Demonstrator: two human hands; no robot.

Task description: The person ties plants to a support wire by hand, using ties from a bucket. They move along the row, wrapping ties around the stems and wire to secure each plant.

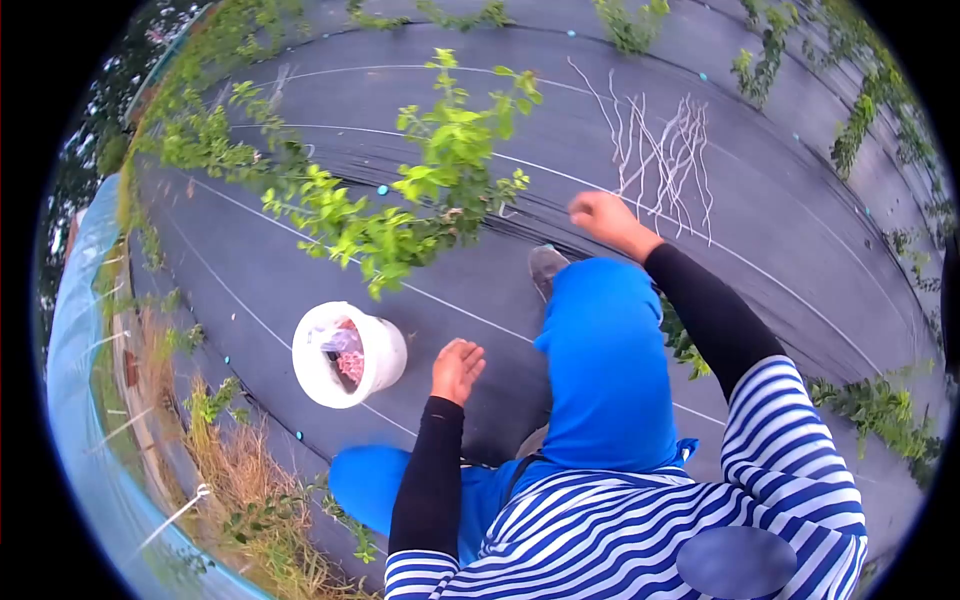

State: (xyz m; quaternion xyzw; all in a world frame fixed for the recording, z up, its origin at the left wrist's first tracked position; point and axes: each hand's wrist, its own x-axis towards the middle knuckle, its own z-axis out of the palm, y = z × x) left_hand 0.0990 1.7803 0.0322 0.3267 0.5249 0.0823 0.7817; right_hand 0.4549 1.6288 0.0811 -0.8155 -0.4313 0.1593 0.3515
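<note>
My left hand (458, 371) hangs over the dark ground sheet, just right of a white bucket (385, 358), its fingers somewhat spread and nothing seen in them. Inside the bucket lie pinkish pieces (350, 365) and a clear plastic bag. Above my right knee is my right hand (603, 217), its fingers curled together; whatever they may hold is too small to make out. A bright green leafy plant (455, 150) grows between the two hands, farther forward. Beyond my right hand, thin pale sticks (660, 165) lie loosely crossed on the sheet.
Black ground sheet (450, 310) with white lines runs under everything. More green plants (630, 25) stand in rows ahead and at the right (890, 425). Dry grass (260, 480) and a light blue plastic sheet (80, 330) border the left side. My knees are bent in front of me.
</note>
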